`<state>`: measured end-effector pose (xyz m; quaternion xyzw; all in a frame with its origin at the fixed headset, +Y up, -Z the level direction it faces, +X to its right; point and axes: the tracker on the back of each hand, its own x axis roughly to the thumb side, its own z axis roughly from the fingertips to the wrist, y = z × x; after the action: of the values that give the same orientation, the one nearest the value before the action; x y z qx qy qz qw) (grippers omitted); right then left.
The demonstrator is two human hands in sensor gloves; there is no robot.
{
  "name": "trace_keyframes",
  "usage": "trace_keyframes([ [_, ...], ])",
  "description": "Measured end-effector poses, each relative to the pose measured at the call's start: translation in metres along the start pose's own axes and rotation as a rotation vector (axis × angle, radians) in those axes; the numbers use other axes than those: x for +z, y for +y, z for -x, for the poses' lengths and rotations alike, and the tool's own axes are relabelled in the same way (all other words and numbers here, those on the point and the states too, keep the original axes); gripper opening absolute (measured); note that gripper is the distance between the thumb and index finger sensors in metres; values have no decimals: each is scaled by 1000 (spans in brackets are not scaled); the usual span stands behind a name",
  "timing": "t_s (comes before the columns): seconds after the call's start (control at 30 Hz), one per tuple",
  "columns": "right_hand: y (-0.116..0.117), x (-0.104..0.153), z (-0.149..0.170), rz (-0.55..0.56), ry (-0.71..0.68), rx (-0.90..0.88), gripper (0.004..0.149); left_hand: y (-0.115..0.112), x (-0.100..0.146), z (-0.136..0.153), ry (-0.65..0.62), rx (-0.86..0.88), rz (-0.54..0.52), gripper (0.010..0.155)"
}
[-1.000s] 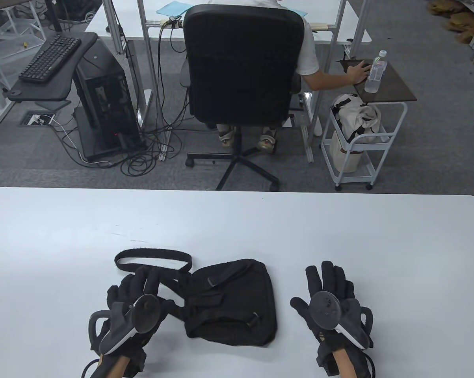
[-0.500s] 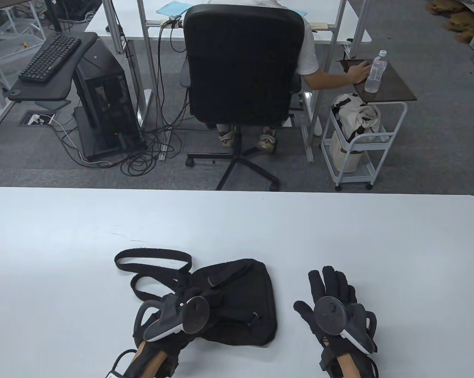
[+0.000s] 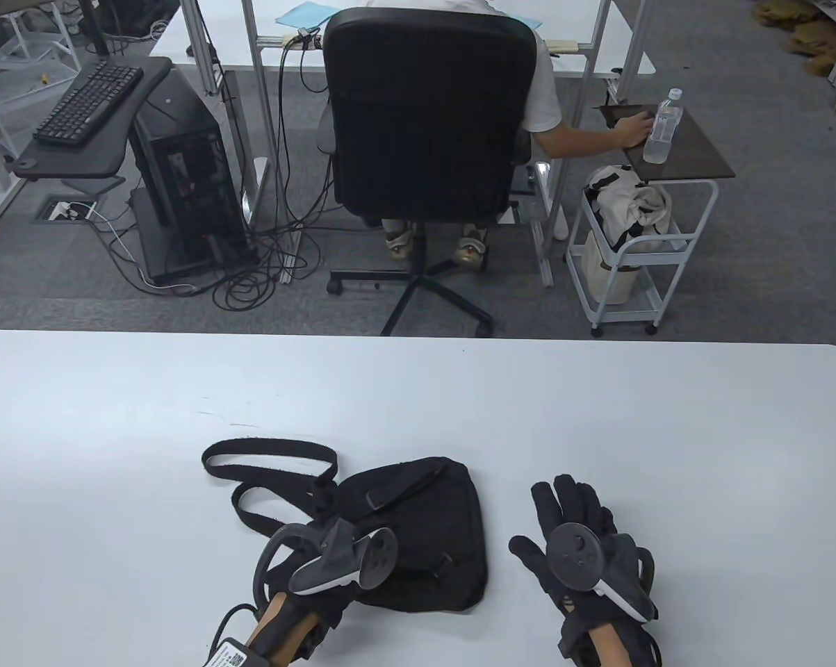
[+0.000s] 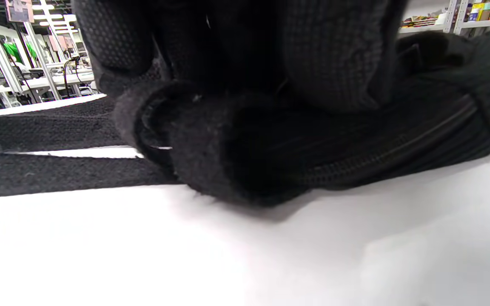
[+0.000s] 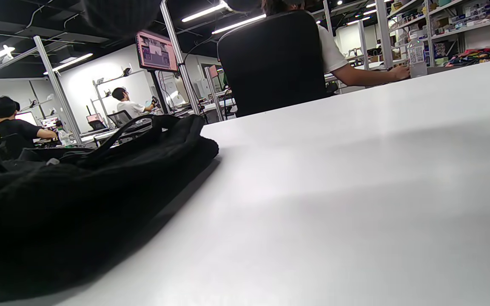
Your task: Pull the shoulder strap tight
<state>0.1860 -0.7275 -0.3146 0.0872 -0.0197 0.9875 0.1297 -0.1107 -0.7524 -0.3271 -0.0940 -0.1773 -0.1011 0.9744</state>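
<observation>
Strap (image 3: 268, 462) of the black shoulder bag (image 3: 424, 528) lies flat on the white table (image 3: 418, 396), looped out from the bag's left corner toward the table's left side; two runs of the webbing sit one behind the other with a sliver of tabletop between them, as the left wrist view shows (image 4: 45, 174). The bag itself rests near the table's near edge, a little left of its middle, flap side up with a small buckle (image 3: 447, 561) toward its near right corner. Your left hand (image 3: 334, 549) is on the bag's left end, where the strap joins it, with the tracker (image 3: 351, 559) on the back of the hand tilted over on its side. In the left wrist view your gloved fingers (image 4: 334, 55) come down onto the rolled fabric at that corner and press against it; whether they close around the strap or only bear on the bag cannot be told, since the contact is dark and close to the lens. Your right hand (image 3: 577, 549) rests palm down on the tabletop just to the right of the bag, apart from it, fingers spread and holding nothing. In the right wrist view the bag (image 5: 79, 199) fills the left side, with bare table beyond.
</observation>
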Motion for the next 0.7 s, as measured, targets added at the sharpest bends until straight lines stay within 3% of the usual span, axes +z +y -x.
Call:
trace_keyframes([
  [0.23, 2, 0, -2, -20, -3, -5, 79, 0, -9, -3, 24, 31, 66, 50],
  [0.4, 3, -1, -2, -29, -9, -8, 79, 0, -17, -5, 41, 69, 190, 71],
  [0.53, 3, -1, -2, -30, -14, -8, 78, 2, -20, -9, 37, 37, 248, 75],
  [0.7, 1, 0, -2, -20, -23, -22, 78, 5, -13, -7, 17, 52, 205, 77],
])
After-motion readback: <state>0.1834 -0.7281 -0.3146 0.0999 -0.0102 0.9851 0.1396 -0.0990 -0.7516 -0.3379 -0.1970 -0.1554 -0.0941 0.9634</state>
